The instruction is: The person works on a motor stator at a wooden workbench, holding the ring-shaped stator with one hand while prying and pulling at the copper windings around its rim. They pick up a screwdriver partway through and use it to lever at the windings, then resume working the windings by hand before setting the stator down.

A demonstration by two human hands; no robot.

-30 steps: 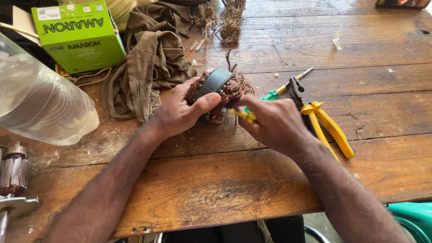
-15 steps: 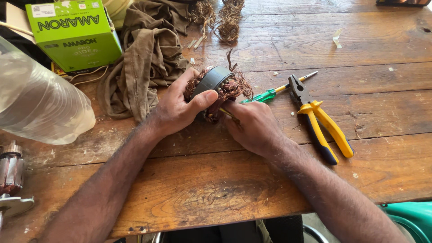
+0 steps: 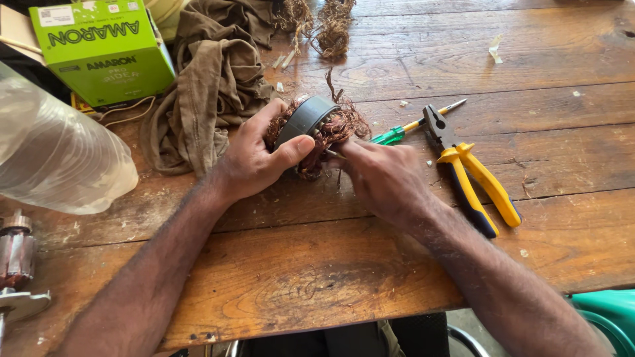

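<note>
The left hand (image 3: 254,158) was wrapped around a motor stator (image 3: 311,125), a dark grey ring of metal stuffed with frayed copper winding (image 3: 344,125), thumb pressed across its front face and fingers curled behind it, holding it tilted on edge just above the wooden tabletop (image 3: 317,277). The right hand (image 3: 387,178) sat just beside it, fingers drawn together at the ring's lower edge with the tips buried in the loose copper strands; whether it pinched a wire or a thin tool there could not be told, though a short pale sliver showed between its fingertips and the stator. Just beyond the right hand's knuckles lay a green-handled screwdriver (image 3: 397,134), its tip pointing away from the person, and touching it on the outer side lay a pair of pliers (image 3: 469,175) with yellow-and-blue grips, jaws shut and pointing away. Close behind the left hand, a crumpled olive-brown cloth (image 3: 205,86) was heaped on the boards. Farther out past that hand's wrist lay a clear plastic bottle (image 3: 56,158) on its side, and beyond it stood a bright green cardboard box (image 3: 99,53). Well apart from both hands, near the far edge, sat two tufts of pulled-out copper wire (image 3: 324,23). At the near corner on the left hand's side rested a motor armature (image 3: 16,254).
</note>
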